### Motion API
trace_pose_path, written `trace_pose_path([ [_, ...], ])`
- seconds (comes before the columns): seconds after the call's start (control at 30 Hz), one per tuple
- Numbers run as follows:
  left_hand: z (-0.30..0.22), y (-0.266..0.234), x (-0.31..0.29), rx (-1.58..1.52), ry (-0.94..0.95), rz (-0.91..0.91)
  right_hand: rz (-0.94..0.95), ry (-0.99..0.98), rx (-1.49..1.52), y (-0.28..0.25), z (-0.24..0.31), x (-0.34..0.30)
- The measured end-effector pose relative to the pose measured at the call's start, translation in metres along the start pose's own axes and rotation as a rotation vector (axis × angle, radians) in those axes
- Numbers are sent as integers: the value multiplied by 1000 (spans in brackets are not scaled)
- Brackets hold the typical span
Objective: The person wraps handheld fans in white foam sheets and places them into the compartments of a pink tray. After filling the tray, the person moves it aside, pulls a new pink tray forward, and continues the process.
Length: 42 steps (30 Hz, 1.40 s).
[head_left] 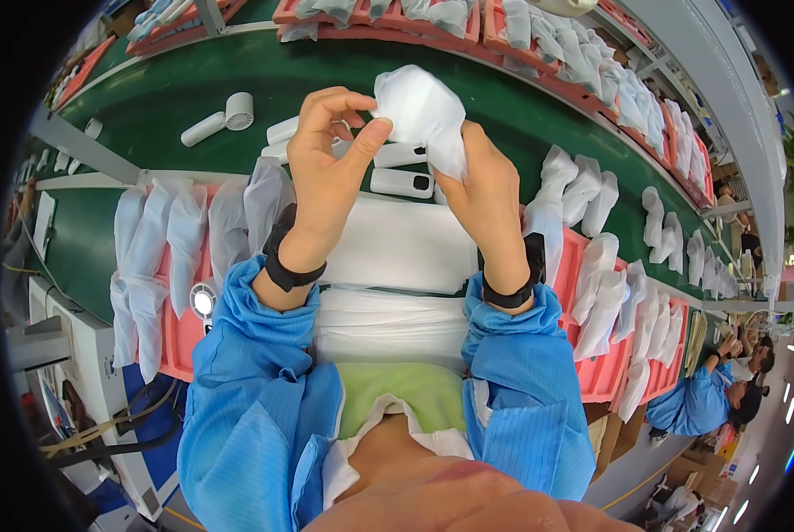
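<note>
Over the green work surface I hold up a thin white plastic bag [424,111]; whether something is inside it I cannot make out. The thumb and forefinger of my left hand [330,155] pinch the bag's left edge. My right hand [487,182] is wrapped round its lower right side. Just below the bag lie white cylindrical devices, one with a black square end [401,183]. Nearer to me is a stack of flat white bags [393,248], with a second white stack [388,328] against my front.
A pink tray [182,341] with bagged devices stands at left, another pink tray [570,306] at right. Loose white devices [204,129] lie at far left. More filled pink trays [397,34] line the far side. A co-worker in blue [694,403] sits at right.
</note>
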State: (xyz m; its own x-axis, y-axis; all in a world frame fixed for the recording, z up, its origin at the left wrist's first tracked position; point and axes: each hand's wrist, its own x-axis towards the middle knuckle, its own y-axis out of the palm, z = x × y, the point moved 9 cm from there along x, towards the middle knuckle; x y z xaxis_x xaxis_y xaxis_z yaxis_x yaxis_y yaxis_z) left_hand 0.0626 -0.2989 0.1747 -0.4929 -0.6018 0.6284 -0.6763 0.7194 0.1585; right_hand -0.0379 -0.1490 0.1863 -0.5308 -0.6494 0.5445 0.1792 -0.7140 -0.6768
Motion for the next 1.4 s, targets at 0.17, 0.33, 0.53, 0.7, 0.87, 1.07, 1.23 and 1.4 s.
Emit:
trace_pose_path([
  [0.17, 6, -5, -3, 17, -125, -49, 1, -19, -12, 4, 11, -3],
  [0.33, -10, 1, -7, 228, -44, -37, -32, 29, -29, 9, 6, -6],
  [0.53, -13, -2, -1, 270, 40, -40, 38, 154, 150, 22, -3, -9],
  [0.7, 59, -22, 3, -341, -535, -183, 286, 78, 505, 32, -6, -16],
  [0.87, 75, 11, -16, 115, -269, 81, 80, 375, 106, 10, -100, -1],
  [1.07, 75, 122, -128, 451, -180, 842, -4, 686, -799, 37, -229, -46],
  [1.23, 86, 130, -162, 583, -119, 943, 288, 472, -635, 6, -187, -27],
  [1.4, 87, 136, -166, 653, 1, 918, 806, 433, -234, 70, -181, -45],
])
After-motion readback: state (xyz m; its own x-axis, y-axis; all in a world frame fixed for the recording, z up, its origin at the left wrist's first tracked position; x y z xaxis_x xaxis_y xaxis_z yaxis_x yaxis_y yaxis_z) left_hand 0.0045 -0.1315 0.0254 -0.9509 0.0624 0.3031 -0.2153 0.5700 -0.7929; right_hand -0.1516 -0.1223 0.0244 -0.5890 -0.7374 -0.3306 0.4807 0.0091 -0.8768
